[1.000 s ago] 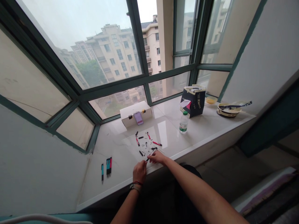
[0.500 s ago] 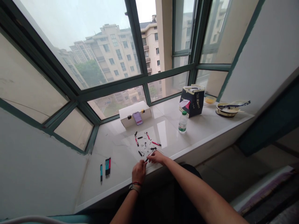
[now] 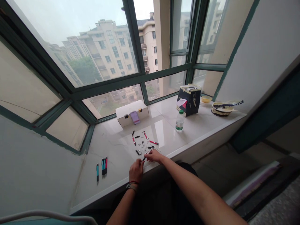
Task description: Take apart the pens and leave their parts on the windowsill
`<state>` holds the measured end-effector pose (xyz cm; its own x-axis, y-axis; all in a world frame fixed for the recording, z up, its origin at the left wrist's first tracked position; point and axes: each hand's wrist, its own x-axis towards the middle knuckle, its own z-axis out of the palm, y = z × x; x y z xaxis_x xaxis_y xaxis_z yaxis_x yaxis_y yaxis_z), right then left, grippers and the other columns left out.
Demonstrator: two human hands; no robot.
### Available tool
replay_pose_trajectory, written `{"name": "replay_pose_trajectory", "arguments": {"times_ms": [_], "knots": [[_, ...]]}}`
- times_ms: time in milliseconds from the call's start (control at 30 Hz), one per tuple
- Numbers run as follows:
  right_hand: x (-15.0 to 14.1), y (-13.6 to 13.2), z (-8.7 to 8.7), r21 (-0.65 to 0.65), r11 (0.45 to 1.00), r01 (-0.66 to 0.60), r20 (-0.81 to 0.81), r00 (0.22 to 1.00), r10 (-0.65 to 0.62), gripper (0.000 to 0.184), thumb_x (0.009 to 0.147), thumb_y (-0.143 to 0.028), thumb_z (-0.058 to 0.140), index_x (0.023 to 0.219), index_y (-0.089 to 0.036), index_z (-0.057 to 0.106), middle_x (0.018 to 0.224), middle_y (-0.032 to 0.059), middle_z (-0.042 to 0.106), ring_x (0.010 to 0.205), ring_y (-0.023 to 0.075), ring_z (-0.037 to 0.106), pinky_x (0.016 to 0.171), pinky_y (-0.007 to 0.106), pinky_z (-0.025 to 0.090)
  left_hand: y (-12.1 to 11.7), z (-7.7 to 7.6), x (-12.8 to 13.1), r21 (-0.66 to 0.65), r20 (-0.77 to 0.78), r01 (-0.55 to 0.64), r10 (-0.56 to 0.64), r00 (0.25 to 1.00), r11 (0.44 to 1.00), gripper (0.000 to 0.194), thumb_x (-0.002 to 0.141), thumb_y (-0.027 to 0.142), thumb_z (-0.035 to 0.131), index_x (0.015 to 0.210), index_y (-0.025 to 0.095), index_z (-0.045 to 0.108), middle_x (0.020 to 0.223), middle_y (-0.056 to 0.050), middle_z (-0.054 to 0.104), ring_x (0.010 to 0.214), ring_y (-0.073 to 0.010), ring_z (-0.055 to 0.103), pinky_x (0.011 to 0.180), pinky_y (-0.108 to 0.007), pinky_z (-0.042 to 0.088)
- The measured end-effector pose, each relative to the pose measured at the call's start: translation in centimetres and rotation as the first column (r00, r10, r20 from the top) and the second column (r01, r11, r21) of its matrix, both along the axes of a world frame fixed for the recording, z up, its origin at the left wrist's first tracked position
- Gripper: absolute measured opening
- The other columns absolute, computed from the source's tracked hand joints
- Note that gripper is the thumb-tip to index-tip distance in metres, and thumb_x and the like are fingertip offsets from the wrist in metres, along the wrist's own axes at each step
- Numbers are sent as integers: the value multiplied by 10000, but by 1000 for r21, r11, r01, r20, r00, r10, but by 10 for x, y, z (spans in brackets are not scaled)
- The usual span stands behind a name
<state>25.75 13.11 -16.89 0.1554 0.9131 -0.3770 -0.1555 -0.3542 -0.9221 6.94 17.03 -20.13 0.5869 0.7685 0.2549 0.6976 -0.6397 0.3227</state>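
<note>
Near the sill's front edge, my left hand (image 3: pixel 136 169) and my right hand (image 3: pixel 152 155) are closed on one pen (image 3: pixel 147 152), white at its upper part and dark toward my left hand. It is held at a slant, my right fingers pinching its middle and my left fingers its lower end. Just beyond lie loose pen parts: a red barrel (image 3: pixel 134 141), another red barrel (image 3: pixel 145 134), a red piece with a dark end (image 3: pixel 154 142), a black grip (image 3: pixel 137 152) and several small bits. The tips of my fingers are partly hidden.
Several whole pens (image 3: pixel 104 167) in blue and red lie at the left. A white box (image 3: pixel 131 112) stands by the window. To the right are a plastic bottle (image 3: pixel 179 121), a dark paper bag (image 3: pixel 191 101) and a food bowl (image 3: pixel 221 109). The marble sill (image 3: pixel 112 187) ends close to me.
The view has shifted slightly, so everything sits a little further left. Both hands keep hold of the pen, with hardly any change in their grip.
</note>
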Motion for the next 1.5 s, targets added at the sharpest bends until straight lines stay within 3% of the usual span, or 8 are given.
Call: {"name": "replay_pose_trajectory", "arguments": {"times_ms": [200, 433, 767, 1033, 1200, 1500], "knots": [[1, 2, -7, 0, 1000, -8, 5, 1000, 8, 263, 814, -337, 738, 670, -121, 694, 601, 32, 668, 503, 90, 567, 504, 177, 447, 1, -4, -1, 71, -48, 15, -12, 999, 997, 342, 1023, 327, 315, 880, 229, 610, 749, -28, 646, 725, -178, 604, 683, -276, 383], [0, 4, -6, -34, 999, 8, 15, 1000, -8, 260, 839, -318, 719, 668, -125, 685, 596, 27, 661, 496, 88, 567, 499, 178, 444, 0, -1, 0, 7, 27, 20, -20, 999, 1000, 274, 987, 439, 416, 1002, 240, 604, 760, -6, 659, 717, -172, 617, 676, -262, 390], [1, 3, -9, -17, 1000, 18, -17, 1000, -18, 275, 847, -325, 716, 664, -125, 673, 601, 28, 665, 508, 86, 575, 503, 166, 455, 0, -2, -1, 96, -29, 26, -24, 999, 995, 338, 1021, 336, 331, 848, 231, 601, 736, -23, 637, 716, -171, 584, 682, -272, 359], [3, 7, -14, -66, 971, 229, -207, 949, -238, 263, 894, -314, 681, 719, -130, 611, 634, 33, 669, 486, 71, 578, 500, 162, 494, -3, 4, 5, -53, 102, -119, 124, 987, 991, 238, 981, 385, 428, 932, 227, 600, 732, -11, 672, 667, -161, 606, 615, -252, 335], [4, 8, -18, -74, 958, 276, -252, 925, -285, 230, 938, -318, 622, 807, -130, 594, 686, 42, 685, 519, 73, 612, 532, 168, 523, -4, 9, 7, -119, 98, -161, 173, 980, 980, 252, 970, 396, 443, 886, 224, 607, 716, -3, 663, 646, -144, 580, 594, -238, 300], [1, 9, -21, -57, 952, 300, -208, 929, -305, 233, 932, -304, 629, 789, -123, 597, 670, 43, 685, 518, 75, 611, 525, 168, 523, -1, 5, 7, -47, -3, -188, 188, 982, 981, 421, 938, 519, 466, 673, 210, 570, 618, -5, 580, 589, -138, 500, 565, -249, 243]]}}
